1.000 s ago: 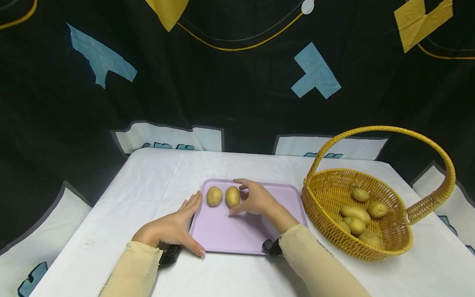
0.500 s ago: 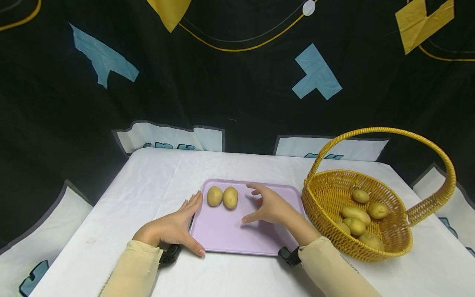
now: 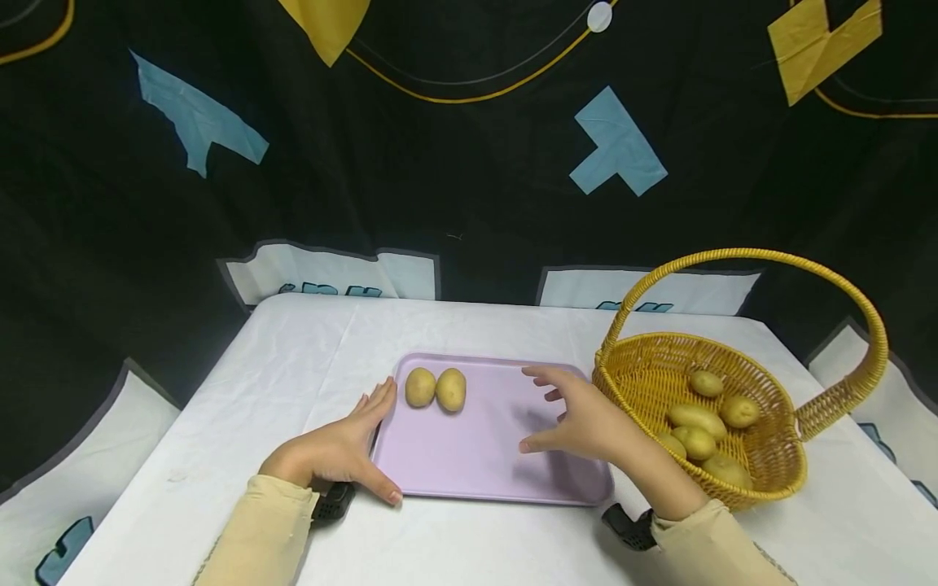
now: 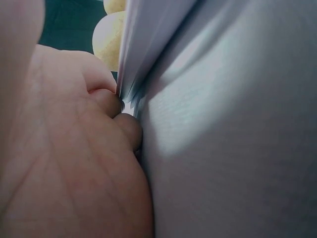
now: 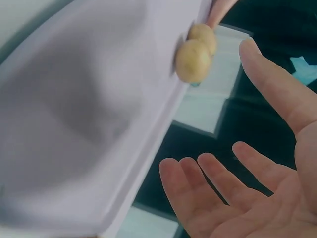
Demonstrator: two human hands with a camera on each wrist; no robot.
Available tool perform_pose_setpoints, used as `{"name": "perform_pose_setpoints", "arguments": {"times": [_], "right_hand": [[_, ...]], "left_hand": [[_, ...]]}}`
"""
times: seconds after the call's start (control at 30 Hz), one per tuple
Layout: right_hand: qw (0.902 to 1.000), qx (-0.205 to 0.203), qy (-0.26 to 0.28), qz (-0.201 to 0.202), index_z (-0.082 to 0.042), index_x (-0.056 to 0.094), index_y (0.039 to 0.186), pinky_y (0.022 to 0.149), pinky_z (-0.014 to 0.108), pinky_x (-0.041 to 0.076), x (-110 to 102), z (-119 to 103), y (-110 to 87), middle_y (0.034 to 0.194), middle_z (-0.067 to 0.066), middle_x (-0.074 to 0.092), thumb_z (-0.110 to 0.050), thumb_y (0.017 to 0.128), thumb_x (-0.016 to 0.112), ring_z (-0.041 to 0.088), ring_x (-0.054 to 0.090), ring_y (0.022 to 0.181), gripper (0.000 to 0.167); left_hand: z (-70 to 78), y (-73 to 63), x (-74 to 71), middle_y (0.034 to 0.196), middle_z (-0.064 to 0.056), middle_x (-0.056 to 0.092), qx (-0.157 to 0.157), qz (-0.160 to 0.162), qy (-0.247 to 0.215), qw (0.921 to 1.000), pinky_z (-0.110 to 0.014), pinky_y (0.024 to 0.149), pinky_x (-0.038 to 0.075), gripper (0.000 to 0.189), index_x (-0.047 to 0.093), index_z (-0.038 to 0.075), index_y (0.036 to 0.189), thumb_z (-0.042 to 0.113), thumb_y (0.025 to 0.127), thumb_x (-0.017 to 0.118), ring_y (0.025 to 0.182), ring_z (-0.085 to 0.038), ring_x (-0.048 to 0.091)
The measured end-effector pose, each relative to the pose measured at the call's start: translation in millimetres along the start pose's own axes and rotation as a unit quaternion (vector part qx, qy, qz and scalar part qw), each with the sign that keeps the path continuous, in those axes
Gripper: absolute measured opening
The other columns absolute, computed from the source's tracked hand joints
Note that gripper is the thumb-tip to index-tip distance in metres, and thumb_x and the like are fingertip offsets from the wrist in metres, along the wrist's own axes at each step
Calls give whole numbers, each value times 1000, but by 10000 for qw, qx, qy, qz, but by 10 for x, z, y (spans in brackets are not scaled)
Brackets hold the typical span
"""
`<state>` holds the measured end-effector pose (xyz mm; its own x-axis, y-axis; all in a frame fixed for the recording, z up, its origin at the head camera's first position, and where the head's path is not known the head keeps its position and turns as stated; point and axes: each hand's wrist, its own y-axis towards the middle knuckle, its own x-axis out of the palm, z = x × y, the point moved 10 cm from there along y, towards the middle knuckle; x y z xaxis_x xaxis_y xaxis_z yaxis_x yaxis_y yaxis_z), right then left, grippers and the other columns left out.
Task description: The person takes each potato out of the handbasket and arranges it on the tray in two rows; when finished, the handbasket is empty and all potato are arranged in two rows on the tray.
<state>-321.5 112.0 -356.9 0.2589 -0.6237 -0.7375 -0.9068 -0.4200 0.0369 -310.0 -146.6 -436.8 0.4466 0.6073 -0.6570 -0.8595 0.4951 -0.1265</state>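
Two potatoes lie side by side near the far left corner of a lilac tray: a left potato and a right potato. My left hand rests along the tray's left edge, fingers spread, thumb by the near left corner. In the left wrist view its fingers touch the tray's side. Above the tray's right part hovers my right hand, holding nothing, with thumb and fingers apart. The right wrist view shows its relaxed fingers away from the two potatoes.
A yellow wicker basket with a tall arched handle stands right of the tray and holds several potatoes. My right forearm overlaps its near left side in the head view. A white cloth covers the table; a black curtain hangs behind.
My right hand has let go of the right potato, which now sits closer to the left one. That hand has moved right across the tray toward the basket. The left hand has stayed put.
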Motion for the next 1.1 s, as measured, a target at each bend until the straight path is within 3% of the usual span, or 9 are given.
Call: {"name": "perform_pose_setpoints", "arguments": {"times": [0.17,0.43,0.7,0.9,1.0,1.1], "right_hand": [[9999,-98,-16,112,-7,52,143,87,45,55,-223,20,-166,134,17,58,-26,69,95,36,57,116,88],[9993,67,-240,281,-4,53,142,92,50,54,-537,159,-369,134,17,59,-32,69,94,40,56,121,88],[9993,144,-228,239,-7,56,138,84,38,59,-891,316,-581,135,15,59,-36,73,92,37,58,117,80],[9991,350,-202,-153,-7,54,140,81,30,59,-1076,510,-701,133,18,58,-36,77,89,37,58,117,78],[9978,475,-320,-324,-7,54,141,81,32,59,-1144,620,-745,134,19,57,-37,78,88,36,57,116,78],[9960,508,-526,-505,-7,53,142,85,42,57,-1202,722,-771,134,21,56,-37,78,88,38,57,116,79]], "left_hand": [[-6,-3,3,166,-20,-10,-48,-29,-22,10000,-65,116,0,155,-4,1,160,45,53,99,147,-48,-12],[8,-7,-10,165,-22,-10,5,-2,30,10000,-66,115,1,155,-5,0,159,45,53,99,146,-50,-11],[9,-3,3,165,-21,-10,-58,-28,10,10000,-66,115,0,156,-5,1,160,45,52,99,147,-50,-11],[12,2,-7,165,-22,-10,-39,-6,-9,10000,-68,114,1,156,-5,1,160,43,53,100,146,-51,-11],[10,4,-7,165,-22,-9,-25,3,36,10000,-68,114,1,156,-5,1,159,44,52,99,146,-51,-11],[11,7,-2,165,-23,-9,-4,9,57,10000,-67,114,2,156,-5,0,159,45,52,99,146,-51,-11]]}}
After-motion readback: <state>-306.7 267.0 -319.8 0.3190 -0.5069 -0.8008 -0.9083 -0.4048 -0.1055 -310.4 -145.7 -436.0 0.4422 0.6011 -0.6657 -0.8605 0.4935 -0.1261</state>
